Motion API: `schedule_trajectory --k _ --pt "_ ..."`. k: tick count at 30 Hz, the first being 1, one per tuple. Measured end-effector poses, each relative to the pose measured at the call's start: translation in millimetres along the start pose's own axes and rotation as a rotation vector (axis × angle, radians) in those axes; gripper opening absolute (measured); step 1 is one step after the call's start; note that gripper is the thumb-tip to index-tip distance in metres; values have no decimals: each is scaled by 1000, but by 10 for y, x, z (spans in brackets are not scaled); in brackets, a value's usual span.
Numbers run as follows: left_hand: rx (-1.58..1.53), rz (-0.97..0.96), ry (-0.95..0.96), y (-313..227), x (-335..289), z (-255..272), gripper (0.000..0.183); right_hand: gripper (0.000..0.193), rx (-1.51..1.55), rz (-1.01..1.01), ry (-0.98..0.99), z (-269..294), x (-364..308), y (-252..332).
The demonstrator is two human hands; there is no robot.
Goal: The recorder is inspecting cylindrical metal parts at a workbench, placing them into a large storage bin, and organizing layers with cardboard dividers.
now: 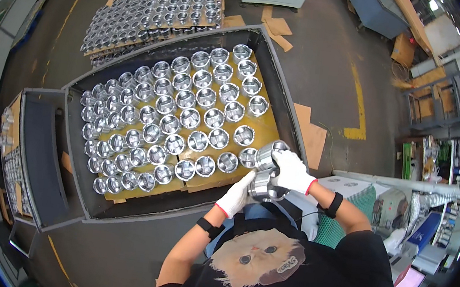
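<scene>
Apparently, two metal pistons [265, 156] were clasped by curled left hand [235, 194] and right hand [293, 173].
Likely heavy and slick, they were best encircled.

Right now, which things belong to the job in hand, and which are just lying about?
Likely the job: left hand; right hand; upper cylinder; lower cylinder; grey bin; binned cylinders; perhaps rear cylinders.

Seemingly lying about: floor cardboard; brown box.

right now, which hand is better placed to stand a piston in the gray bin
Probably the right hand: its upper piston appears nearer the standing pistons in the gray bin; the left hand is on the lower piston, closer to the body.
</scene>
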State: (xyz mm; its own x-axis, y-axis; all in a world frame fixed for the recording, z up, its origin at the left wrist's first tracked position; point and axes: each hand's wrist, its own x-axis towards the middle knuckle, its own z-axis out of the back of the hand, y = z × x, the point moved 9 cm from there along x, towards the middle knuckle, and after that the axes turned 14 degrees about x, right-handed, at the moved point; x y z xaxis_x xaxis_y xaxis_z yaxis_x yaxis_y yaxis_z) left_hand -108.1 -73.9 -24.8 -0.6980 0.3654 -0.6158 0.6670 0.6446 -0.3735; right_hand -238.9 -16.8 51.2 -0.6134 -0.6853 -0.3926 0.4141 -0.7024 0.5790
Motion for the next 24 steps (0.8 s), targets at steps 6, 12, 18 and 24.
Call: schedule_trajectory --k 6,12,18,24 --pt "465 -243 -564 -154 -348 876 56 43 -298 242 30 -27 714 -721" --pt "412 -157 -1133 689 -1550 1493 47 30 -417 325 113 -573 1267 -1381" --pt "-277 35 -1214 3252 -2437 2077 53 31 -332 319 75 -1203 1589 -1746" --pt "-402 257 -1337 3957 -2735 1176 42 34 -344 216 -45 -1376 1559 -1967"
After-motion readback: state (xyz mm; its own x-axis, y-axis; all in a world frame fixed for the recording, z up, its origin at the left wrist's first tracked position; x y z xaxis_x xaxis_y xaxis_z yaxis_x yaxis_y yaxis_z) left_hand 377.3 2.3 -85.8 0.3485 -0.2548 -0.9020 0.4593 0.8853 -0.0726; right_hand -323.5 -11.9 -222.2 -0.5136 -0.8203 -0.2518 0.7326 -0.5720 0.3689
